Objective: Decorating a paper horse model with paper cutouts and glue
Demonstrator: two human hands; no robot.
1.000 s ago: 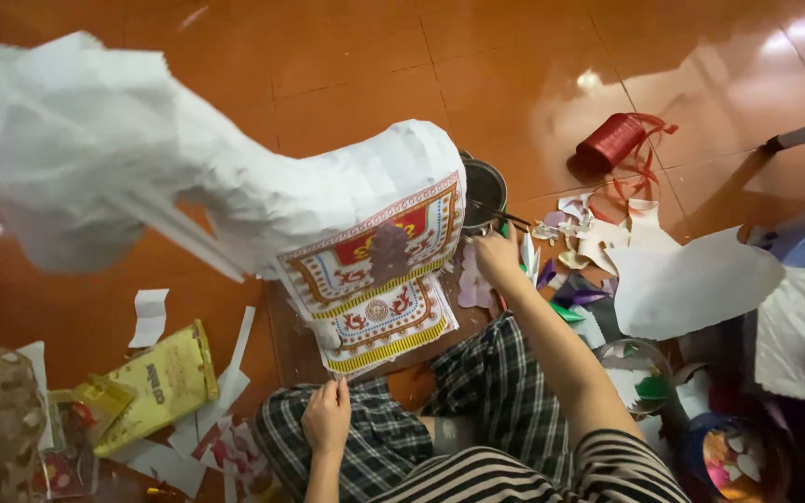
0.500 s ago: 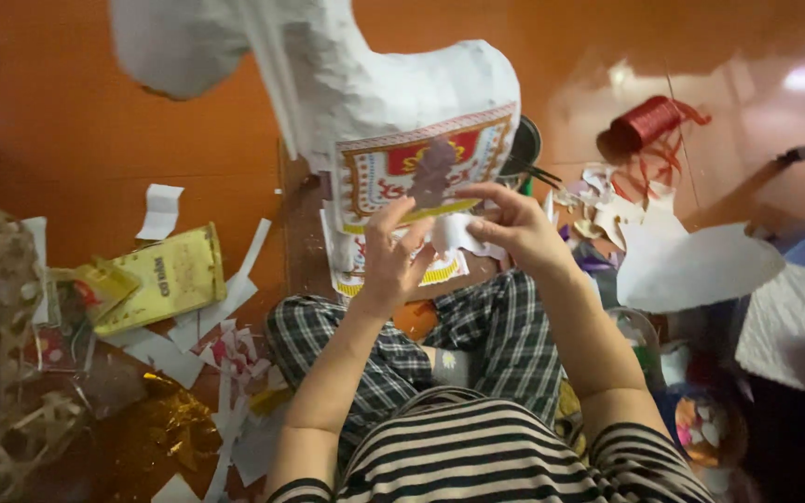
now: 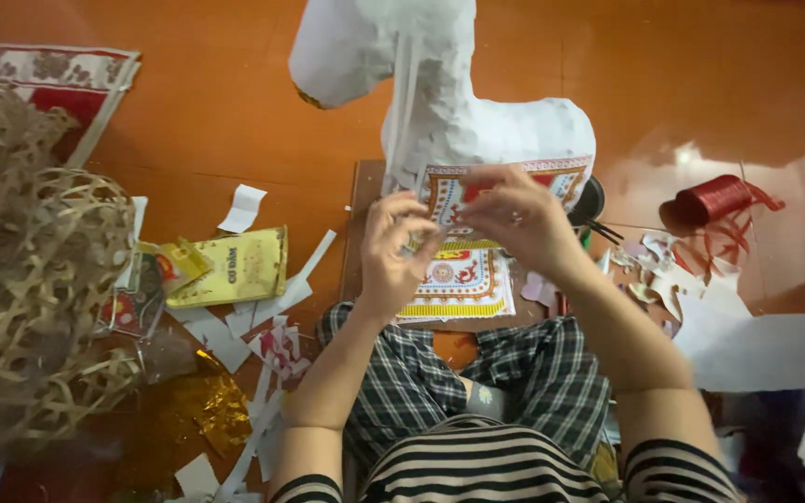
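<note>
A white papier-mâché animal figure (image 3: pixel 477 112) stands on a wooden board (image 3: pixel 363 200) in front of my crossed legs. A red, yellow and white patterned paper panel (image 3: pixel 463 275) lies over its near side and hangs down onto the board. My left hand (image 3: pixel 395 253) pinches the panel's left edge with curled fingers. My right hand (image 3: pixel 519 222) grips the panel's upper part, fingertips close to those of the left hand. What lies between the fingertips is hidden.
A woven bamboo frame (image 3: pixel 34 279) fills the left side. A yellow packet (image 3: pixel 233 265), white paper strips (image 3: pixel 277 303) and gold foil (image 3: pixel 209 405) litter the orange floor. A red ribbon spool (image 3: pixel 717 198), paper cutouts (image 3: pixel 659 279) and a white sheet (image 3: pixel 761 352) lie to the right.
My left hand rose from my knee to the panel and joined the right hand there. The view shifted, so the figure now sits higher and more upright in it.
</note>
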